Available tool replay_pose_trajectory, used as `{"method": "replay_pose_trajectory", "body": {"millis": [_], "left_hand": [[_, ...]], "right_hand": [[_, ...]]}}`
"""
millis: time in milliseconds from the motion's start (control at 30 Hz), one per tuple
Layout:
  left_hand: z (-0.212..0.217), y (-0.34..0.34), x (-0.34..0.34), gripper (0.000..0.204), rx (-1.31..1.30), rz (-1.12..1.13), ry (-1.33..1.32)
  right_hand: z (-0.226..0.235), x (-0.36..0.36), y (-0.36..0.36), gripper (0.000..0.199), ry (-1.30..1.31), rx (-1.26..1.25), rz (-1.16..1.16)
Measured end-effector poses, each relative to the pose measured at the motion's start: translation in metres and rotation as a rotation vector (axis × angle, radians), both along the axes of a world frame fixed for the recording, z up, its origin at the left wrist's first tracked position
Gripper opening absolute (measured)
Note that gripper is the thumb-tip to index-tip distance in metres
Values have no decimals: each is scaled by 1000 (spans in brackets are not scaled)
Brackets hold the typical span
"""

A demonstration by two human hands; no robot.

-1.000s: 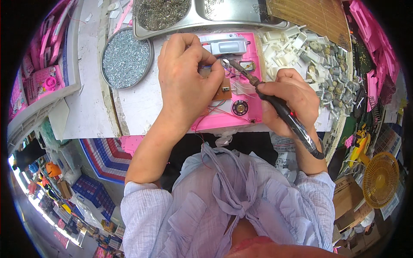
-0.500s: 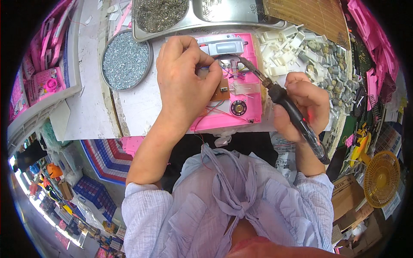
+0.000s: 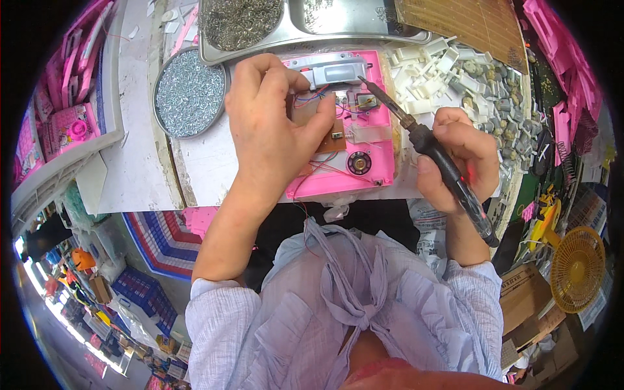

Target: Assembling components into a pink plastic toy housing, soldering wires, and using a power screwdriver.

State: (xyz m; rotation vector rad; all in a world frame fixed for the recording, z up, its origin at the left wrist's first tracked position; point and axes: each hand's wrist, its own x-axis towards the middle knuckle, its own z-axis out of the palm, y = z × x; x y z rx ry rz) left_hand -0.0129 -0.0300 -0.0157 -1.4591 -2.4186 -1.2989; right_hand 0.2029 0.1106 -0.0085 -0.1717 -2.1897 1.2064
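My right hand [image 3: 473, 153] grips the black handle of a soldering iron [image 3: 441, 159]. Its metal shaft slants up to the left, the tip close by the right end of a grey plastic part [image 3: 338, 73]. That part lies along the far side of an open pink plastic case [image 3: 380, 146]. Over the case's left side is my left hand [image 3: 270, 130], thumb and forefinger apart, the forefinger by the grey part's left end. Inside the case are thin wires, a small brown circuit board [image 3: 335, 138] and a round black speaker [image 3: 359, 163]. The palm hides the case's left edge.
A round tin of small screws [image 3: 192, 91] stands left of the case. Behind is a metal tray [image 3: 305, 39] with small metal pieces. White and grey plastic parts [image 3: 448, 71] are heaped at the right, beside brown cardboard [image 3: 468, 29]. Pink parts [image 3: 78, 123] fill a bin at far left.
My left thumb and forefinger have spread from a pinch, uncovering wires. The grey part has shifted slightly to the left. The iron's tip has moved slightly up and left.
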Motion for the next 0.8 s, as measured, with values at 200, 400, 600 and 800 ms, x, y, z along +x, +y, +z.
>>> {"method": "replay_pose_trajectory", "body": {"millis": [200, 400, 600, 800], "left_hand": [[-10, -10, -16, 21, 21, -96, 108], [23, -8, 16, 26, -82, -430, 157], [14, 2, 17, 19, -102, -501, -22], [10, -1, 17, 16, -163, -271, -602]], "right_hand": [[6, -13, 8, 40, 172, 90, -113], [13, 6, 0, 46, 175, -222, -175], [15, 12, -2, 41, 190, -199, -272], [1, -17, -16, 47, -42, -164, -226]]}}
